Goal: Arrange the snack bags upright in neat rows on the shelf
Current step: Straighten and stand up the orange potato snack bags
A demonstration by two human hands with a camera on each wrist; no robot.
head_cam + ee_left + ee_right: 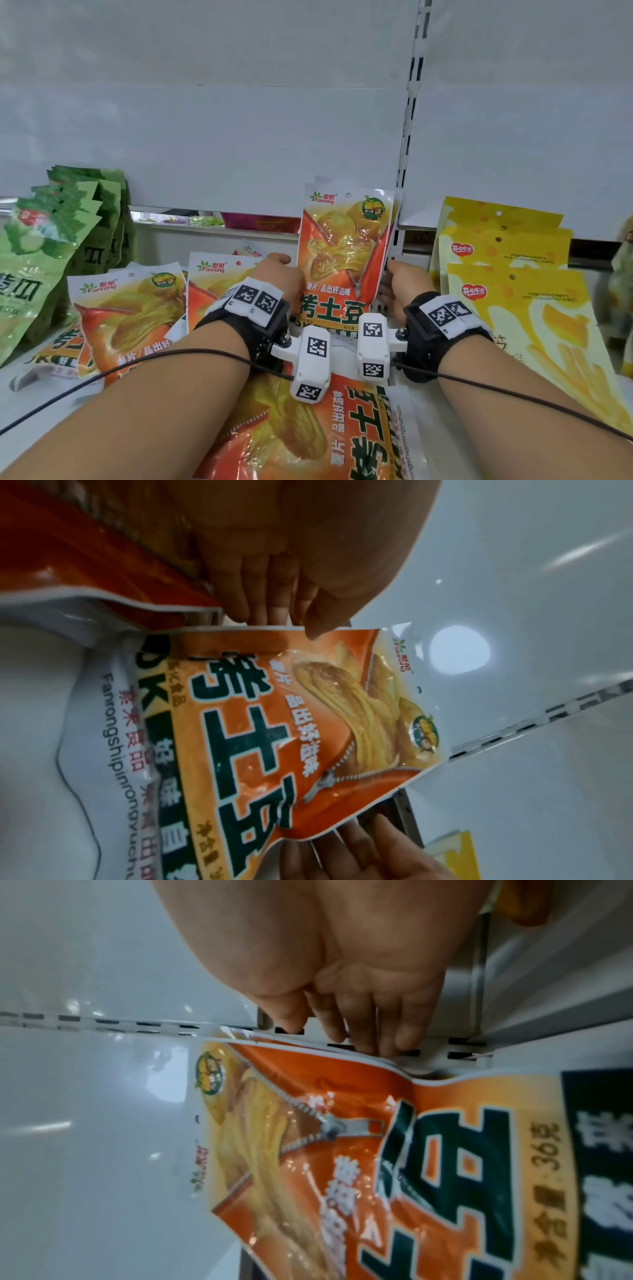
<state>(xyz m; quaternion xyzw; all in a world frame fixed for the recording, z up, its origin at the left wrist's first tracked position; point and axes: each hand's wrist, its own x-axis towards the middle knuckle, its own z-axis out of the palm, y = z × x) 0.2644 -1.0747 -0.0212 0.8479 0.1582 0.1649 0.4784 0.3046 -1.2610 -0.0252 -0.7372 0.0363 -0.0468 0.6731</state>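
An orange potato-chip bag (342, 246) stands upright at the back middle of the white shelf (428, 431), with more bags of the same kind tucked behind it. My left hand (291, 263) is at its left edge. The left wrist view shows the thumb (315, 631) on the bag (291, 737) front and the fingers (253, 610) behind the edge, pinching it. My right hand (388, 277) is at the right edge. The right wrist view shows its straight fingers (373, 1039) pressing that edge of the bag (342, 1150), thumb apart.
Several orange bags lie flat to the left (126, 315) and at the front (308, 428). Green bags (51, 240) stand in a row at far left. Yellow bags (513, 274) lean in a row at right. A slotted upright (407, 144) runs behind the held bag.
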